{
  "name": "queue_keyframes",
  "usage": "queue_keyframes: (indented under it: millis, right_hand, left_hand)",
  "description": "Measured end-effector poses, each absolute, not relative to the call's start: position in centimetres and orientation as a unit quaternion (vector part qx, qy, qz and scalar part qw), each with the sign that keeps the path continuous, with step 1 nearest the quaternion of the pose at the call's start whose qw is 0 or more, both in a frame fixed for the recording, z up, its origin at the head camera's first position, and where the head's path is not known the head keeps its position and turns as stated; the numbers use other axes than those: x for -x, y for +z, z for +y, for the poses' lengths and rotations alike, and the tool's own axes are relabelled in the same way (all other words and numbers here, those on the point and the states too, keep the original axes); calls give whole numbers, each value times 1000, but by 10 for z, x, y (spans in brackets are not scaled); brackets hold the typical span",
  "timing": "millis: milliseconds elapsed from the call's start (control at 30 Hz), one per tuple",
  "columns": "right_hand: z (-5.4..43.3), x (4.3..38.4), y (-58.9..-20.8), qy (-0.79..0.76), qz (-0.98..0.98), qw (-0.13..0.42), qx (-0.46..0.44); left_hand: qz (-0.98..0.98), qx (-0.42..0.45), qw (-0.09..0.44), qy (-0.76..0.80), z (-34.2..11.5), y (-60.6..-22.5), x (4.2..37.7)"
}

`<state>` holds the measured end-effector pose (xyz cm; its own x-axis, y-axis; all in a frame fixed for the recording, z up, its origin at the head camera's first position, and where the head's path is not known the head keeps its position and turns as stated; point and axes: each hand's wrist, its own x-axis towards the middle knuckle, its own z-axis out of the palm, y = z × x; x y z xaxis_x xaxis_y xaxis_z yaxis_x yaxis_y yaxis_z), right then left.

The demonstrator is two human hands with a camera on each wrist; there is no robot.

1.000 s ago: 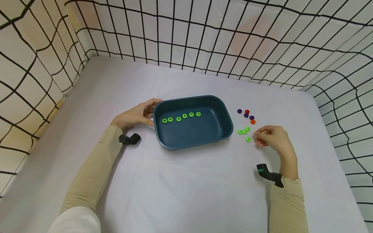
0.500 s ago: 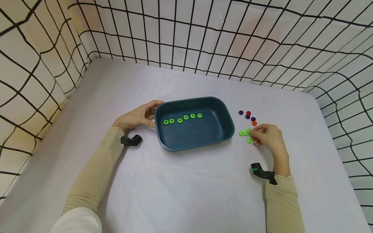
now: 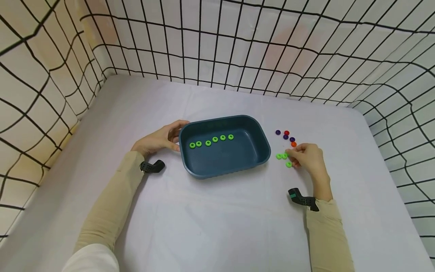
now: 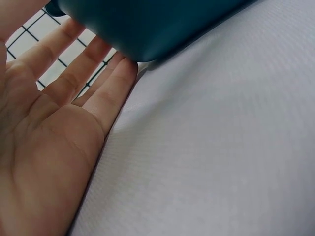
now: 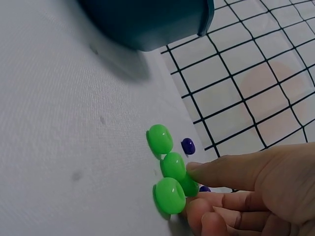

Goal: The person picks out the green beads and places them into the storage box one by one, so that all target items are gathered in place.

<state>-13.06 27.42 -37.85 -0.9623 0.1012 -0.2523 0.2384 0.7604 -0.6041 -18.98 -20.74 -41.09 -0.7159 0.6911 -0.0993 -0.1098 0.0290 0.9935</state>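
Note:
A dark teal rectangular tub [image 3: 227, 166] stands mid-table in the head view, with a row of several bright green ring beads [image 3: 215, 139] on its floor. At its left end is my left hand [image 3: 156, 139]. The fingers [image 4: 74, 73] of that hand reach fairly straight to the tub's outer wall in the left wrist view. To the tub's right, my right hand [image 3: 309, 158] pinches a green ring bead [image 5: 189, 186] at its fingertips. Beside it lie other green beads [image 5: 170, 195] on the cloth; the pinched one is partly hidden.
Purple beads [image 3: 278, 132], a red bead [image 3: 287, 133] and an orange bead [image 3: 293, 144] lie just beyond the right hand. White cloth [image 3: 217, 219] covers the table. Black wire mesh [image 3: 217, 49] fences its back and sides.
My right hand has moved left into the green bead cluster and closed its fingertips around one bead. The left hand stays at the tub's end. The view has shifted slightly.

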Motion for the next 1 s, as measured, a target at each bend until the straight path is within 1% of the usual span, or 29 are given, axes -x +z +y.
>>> queue_keyframes:
  millis: [200,433,633,800,1000]
  right_hand:
    - [273,136,-378,-330,936,100,-70]
    - [277,136,-378,-340,929,121,-77]
    - [278,136,-376,-379,914,122,-78]
    - [277,135,-373,-417,898,103,-92]
    - [267,135,-359,-517,849,52,-95]
  left_hand:
    - [658,-224,291,657,-209,-411,195]
    - [664,-219,293,652,-204,-418,197]
    - [663,-212,291,657,-206,-417,193]
    - [659,-208,292,661,-207,-415,190]
    - [658,-213,295,659,-206,-410,189]
